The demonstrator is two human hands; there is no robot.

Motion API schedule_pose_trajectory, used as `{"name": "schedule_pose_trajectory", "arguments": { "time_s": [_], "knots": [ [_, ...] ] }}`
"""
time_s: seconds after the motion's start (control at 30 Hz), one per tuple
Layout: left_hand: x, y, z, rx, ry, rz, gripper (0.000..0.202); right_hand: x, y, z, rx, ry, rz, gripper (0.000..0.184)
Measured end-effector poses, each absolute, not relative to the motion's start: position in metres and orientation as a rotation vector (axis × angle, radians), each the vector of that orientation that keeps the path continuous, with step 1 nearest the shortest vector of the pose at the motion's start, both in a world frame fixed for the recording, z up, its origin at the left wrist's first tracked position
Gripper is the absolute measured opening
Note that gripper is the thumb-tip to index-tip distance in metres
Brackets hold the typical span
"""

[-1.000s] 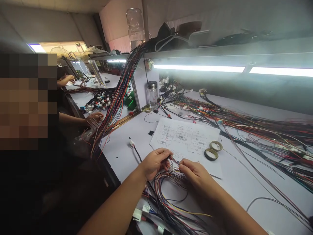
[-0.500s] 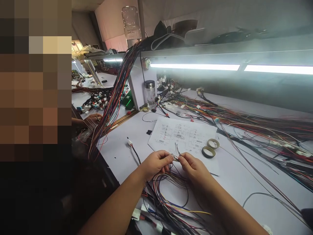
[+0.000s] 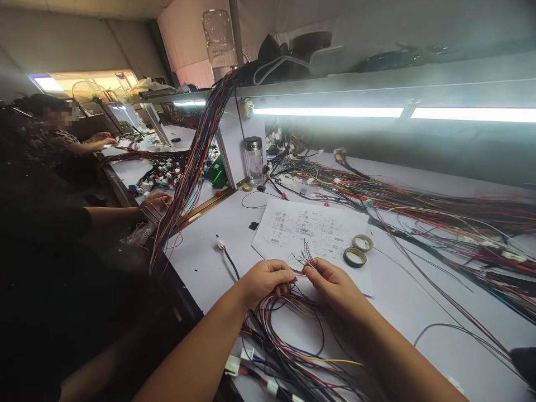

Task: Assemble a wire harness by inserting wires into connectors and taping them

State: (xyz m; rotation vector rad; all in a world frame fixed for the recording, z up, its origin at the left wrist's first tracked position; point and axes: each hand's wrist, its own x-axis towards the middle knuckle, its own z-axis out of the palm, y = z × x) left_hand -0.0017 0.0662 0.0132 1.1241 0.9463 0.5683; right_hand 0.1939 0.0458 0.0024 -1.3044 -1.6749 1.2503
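My left hand [image 3: 270, 279] is closed, its thumb and fingers pinching thin wires near the middle of the table. Just to the right, my right hand [image 3: 329, 279] is closed round a small bunch of wire ends [image 3: 307, 254], whose bare or crimped tips fan upward past the thumb. Below both hands lies a looped bundle of coloured wires [image 3: 272, 324], with white connectors [image 3: 247, 354] at its lower left. A printed wiring diagram [image 3: 310, 223] lies flat just beyond my hands. Which wires run between the two hands is too fine to make out.
Two tape rolls [image 3: 355, 257] rest on the paper's right side. A glass jar [image 3: 253, 162] stands by the divider. Long wire bundles [image 3: 419, 206] cover the back right; another bundle [image 3: 209, 134] hangs over the shelf at left. Two other people work at left, one person's hand [image 3: 157, 201] beside the hanging wires.
My right hand holds more wire ends, now fanned wider above its thumb. My hands have drawn slightly apart. The view has shifted a little.
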Motion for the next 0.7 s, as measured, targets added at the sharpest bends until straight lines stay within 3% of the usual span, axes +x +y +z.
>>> {"name": "schedule_pose_trajectory", "arguments": {
  "time_s": [0.2,0.4,0.7],
  "knots": [
    [0.000,0.067,0.012,1.094,0.973,0.648,0.044,0.192,0.044,0.010,-1.336,-1.673,1.380,0.033],
    [0.002,0.066,0.014,1.159,0.978,0.705,0.039,0.189,0.042,0.017,-1.309,-1.663,1.505,0.030],
    [0.001,0.068,0.008,1.080,1.008,0.654,0.033,0.193,0.045,0.016,-1.324,-1.614,1.419,0.030]
  ]
}}
